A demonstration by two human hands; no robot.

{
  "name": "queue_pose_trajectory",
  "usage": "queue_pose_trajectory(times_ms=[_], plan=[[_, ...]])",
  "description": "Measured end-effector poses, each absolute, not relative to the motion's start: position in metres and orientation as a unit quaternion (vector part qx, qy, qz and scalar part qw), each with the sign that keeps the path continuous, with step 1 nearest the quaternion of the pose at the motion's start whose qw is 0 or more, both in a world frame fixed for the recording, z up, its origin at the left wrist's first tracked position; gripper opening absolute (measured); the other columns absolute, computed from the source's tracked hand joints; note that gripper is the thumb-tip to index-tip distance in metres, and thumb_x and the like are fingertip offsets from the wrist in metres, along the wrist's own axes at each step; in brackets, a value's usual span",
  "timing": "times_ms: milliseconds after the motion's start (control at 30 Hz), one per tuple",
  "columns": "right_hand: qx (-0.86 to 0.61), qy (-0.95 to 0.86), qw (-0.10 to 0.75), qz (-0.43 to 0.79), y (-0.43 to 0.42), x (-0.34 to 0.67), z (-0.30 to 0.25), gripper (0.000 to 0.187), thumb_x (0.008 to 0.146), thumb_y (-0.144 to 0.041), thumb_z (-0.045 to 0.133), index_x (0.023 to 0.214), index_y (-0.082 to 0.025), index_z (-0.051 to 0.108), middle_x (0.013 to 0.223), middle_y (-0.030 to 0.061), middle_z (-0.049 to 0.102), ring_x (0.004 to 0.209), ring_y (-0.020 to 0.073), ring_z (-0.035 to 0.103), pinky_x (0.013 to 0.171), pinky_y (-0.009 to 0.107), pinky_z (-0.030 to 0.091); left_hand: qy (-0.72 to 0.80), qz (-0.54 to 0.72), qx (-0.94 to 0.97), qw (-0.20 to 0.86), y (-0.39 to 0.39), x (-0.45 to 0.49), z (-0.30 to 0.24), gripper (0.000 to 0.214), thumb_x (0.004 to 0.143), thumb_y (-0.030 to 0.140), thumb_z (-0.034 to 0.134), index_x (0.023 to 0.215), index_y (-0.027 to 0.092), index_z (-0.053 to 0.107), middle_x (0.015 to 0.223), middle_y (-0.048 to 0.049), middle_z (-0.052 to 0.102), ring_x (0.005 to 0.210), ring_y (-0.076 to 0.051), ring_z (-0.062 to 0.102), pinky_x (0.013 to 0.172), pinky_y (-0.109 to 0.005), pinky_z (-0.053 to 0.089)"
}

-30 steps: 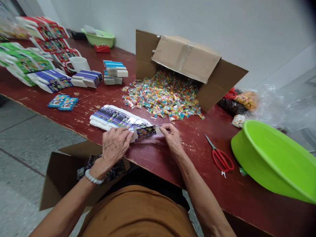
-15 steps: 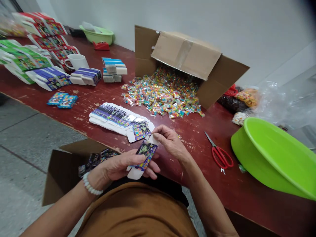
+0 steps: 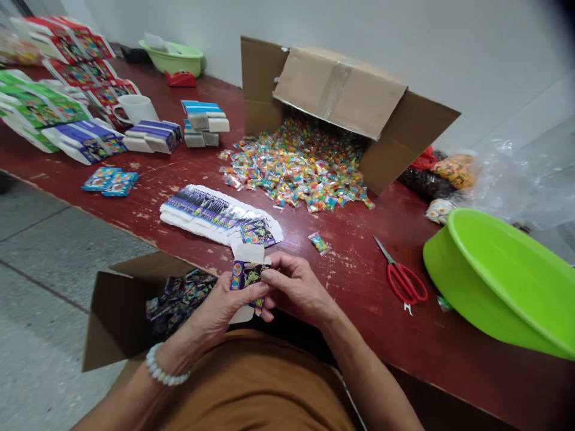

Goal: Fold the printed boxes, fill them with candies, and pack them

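Both hands hold a small printed purple carton in front of my body, at the table's near edge. My left hand grips it from below and the left, fingers curled. My right hand pinches its right side. The carton's white top flap stands up. Just beyond lies a fanned row of flat purple cartons on the red table. One loose candy packet lies to the right of that row. A big heap of wrapped candies spills from a tipped cardboard box.
Red scissors and a green basin lie to the right. A cardboard box with filled purple cartons stands on the floor at my left. Stacks of coloured flat cartons, a white mug and another green basin sit at far left.
Both hands took one carton off the end of the fanned row and brought it toward my body. It went from flat to opened up with its flap raised.
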State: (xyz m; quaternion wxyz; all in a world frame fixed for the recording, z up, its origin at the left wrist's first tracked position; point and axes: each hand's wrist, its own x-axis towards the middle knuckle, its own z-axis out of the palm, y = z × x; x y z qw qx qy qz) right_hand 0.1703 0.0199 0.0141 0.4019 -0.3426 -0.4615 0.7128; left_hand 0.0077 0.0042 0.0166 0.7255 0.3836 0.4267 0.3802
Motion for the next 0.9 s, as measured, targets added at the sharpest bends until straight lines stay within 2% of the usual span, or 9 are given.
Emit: queue_pose_trajectory(times_ms=[100, 167, 233, 300, 400, 467, 600, 733, 900], plan=[[-0.433, -0.496, 0.449, 0.604, 0.017, 0.168, 0.009, 0.026, 0.083, -0.043, 0.071, 0.079, -0.019, 0.061, 0.063, -0.0033, 0.058, 0.051, 0.0101, 0.051, 0.051, 0.024, 0.044, 0.454, 0.401, 0.429, 0.67, 0.004, 0.009, 0.009, 0.032, 0.078, 0.04, 0.079, 0.095, 0.015, 0.068, 0.084, -0.0026, 0.075, 0.076, -0.016, 0.07, 0.071, -0.024, 0.056], [-0.473, -0.518, 0.468, 0.538, 0.019, 0.169, 0.009, 0.024, 0.083, -0.04, 0.07, 0.075, -0.018, 0.062, 0.068, -0.0015, 0.061, 0.058, 0.0103, 0.052, 0.056, 0.023, 0.044, 0.478, 0.432, 0.45, 0.619, 0.003, 0.009, 0.005, 0.039, 0.079, 0.037, 0.079, 0.109, 0.017, 0.064, 0.099, -0.0038, 0.076, 0.09, -0.017, 0.071, 0.08, -0.024, 0.055], [-0.486, -0.512, 0.473, 0.527, 0.022, 0.17, 0.009, 0.02, 0.083, -0.038, 0.069, 0.081, -0.019, 0.063, 0.072, -0.0009, 0.063, 0.063, 0.0118, 0.055, 0.059, 0.024, 0.045, 0.49, 0.475, 0.443, 0.582, 0.0, 0.009, 0.003, 0.056, 0.077, 0.035, 0.081, 0.123, 0.021, 0.053, 0.103, -0.0042, 0.076, 0.092, -0.019, 0.072, 0.082, -0.027, 0.057], [-0.482, -0.477, 0.485, 0.552, 0.022, 0.169, 0.007, 0.025, 0.08, -0.037, 0.071, 0.096, -0.021, 0.061, 0.077, -0.0011, 0.066, 0.067, 0.0134, 0.058, 0.061, 0.025, 0.047, 0.487, 0.503, 0.442, 0.561, -0.005, 0.008, 0.0, 0.067, 0.078, 0.034, 0.079, 0.133, 0.024, 0.042, 0.103, -0.0046, 0.077, 0.089, -0.02, 0.074, 0.079, -0.031, 0.06], [-0.455, -0.438, 0.521, 0.574, 0.019, 0.163, 0.001, 0.035, 0.079, -0.035, 0.073, 0.107, -0.024, 0.057, 0.081, -0.002, 0.066, 0.07, 0.0138, 0.06, 0.065, 0.025, 0.048, 0.499, 0.494, 0.488, 0.518, -0.01, 0.007, -0.004, 0.065, 0.083, 0.034, 0.074, 0.138, 0.027, 0.042, 0.116, -0.0069, 0.074, 0.094, -0.019, 0.074, 0.082, -0.031, 0.06], [-0.435, -0.441, 0.535, 0.574, 0.017, 0.16, -0.004, 0.028, 0.081, -0.035, 0.072, 0.104, -0.024, 0.06, 0.081, -0.002, 0.066, 0.07, 0.013, 0.059, 0.067, 0.025, 0.047, 0.515, 0.482, 0.506, 0.497, -0.011, 0.006, -0.005, 0.058, 0.084, 0.034, 0.073, 0.135, 0.026, 0.049, 0.119, -0.0072, 0.072, 0.095, -0.019, 0.073, 0.083, -0.029, 0.059], [-0.433, -0.462, 0.517, 0.576, 0.017, 0.163, -0.007, 0.023, 0.081, -0.038, 0.073, 0.094, -0.021, 0.067, 0.079, -0.0016, 0.064, 0.069, 0.0124, 0.056, 0.066, 0.025, 0.045, 0.504, 0.463, 0.475, 0.553, -0.005, 0.003, 0.002, 0.038, 0.082, 0.039, 0.073, 0.113, 0.02, 0.061, 0.099, -0.005, 0.076, 0.086, -0.018, 0.071, 0.076, -0.027, 0.058], [-0.45, -0.441, 0.46, 0.625, 0.021, 0.172, -0.002, 0.03, 0.078, -0.044, 0.077, 0.074, -0.018, 0.064, 0.069, -0.0021, 0.063, 0.062, 0.0108, 0.054, 0.062, 0.024, 0.044, 0.506, 0.426, 0.47, 0.584, 0.001, 0.0, 0.008, 0.031, 0.084, 0.045, 0.069, 0.101, 0.019, 0.065, 0.088, -0.003, 0.075, 0.076, -0.016, 0.067, 0.066, -0.023, 0.055], [-0.417, -0.388, 0.435, 0.697, 0.027, 0.177, 0.003, 0.041, 0.062, -0.04, 0.09, 0.089, -0.018, 0.067, 0.075, -0.0012, 0.069, 0.064, 0.0123, 0.061, 0.063, 0.025, 0.05, 0.538, 0.41, 0.527, 0.515, 0.002, 0.001, 0.007, 0.024, 0.085, 0.043, 0.068, 0.088, 0.019, 0.068, 0.081, -0.0006, 0.069, 0.072, -0.014, 0.061, 0.064, -0.022, 0.049]])
